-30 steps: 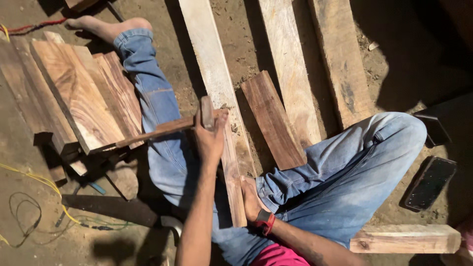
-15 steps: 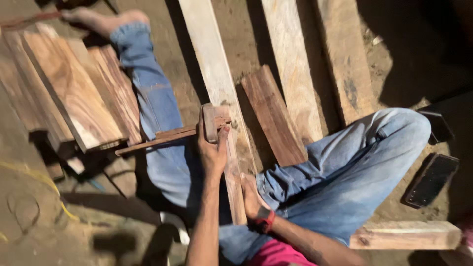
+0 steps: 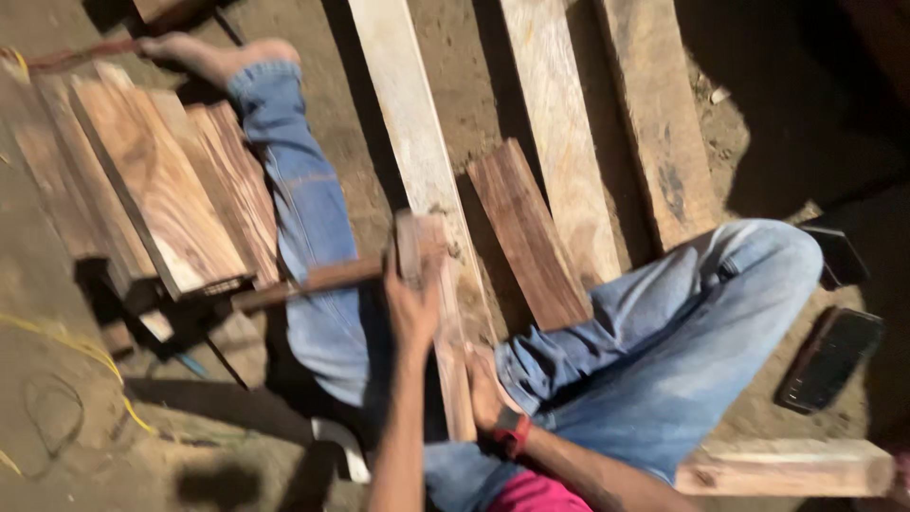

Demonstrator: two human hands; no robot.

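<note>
I sit on the dirt floor in blue jeans [image 3: 664, 341] with a narrow strip of wood [image 3: 453, 379] between my legs. My left hand [image 3: 413, 308] grips a small wooden block [image 3: 419, 242] at the strip's far end. A thin wooden stick [image 3: 313, 283] runs left from that block across my left leg. Lower down, my right hand [image 3: 482, 389], with a red band at the wrist, is closed around the strip. The picture is blurred, so how block and stick join is unclear.
Pale long planks [image 3: 417, 152] [image 3: 555, 142] [image 3: 654, 123] lie ahead, with a short dark board [image 3: 526, 232] between them. Reddish boards [image 3: 161, 180] are stacked at left. A dark phone-like slab [image 3: 829, 358] and a wood block [image 3: 787, 466] lie at right. A yellow cord [image 3: 66, 346] trails at left.
My left hand, with the block and stick, has come a little toward me. My right hand has stayed on the strip. The view has shifted slightly and blurred.
</note>
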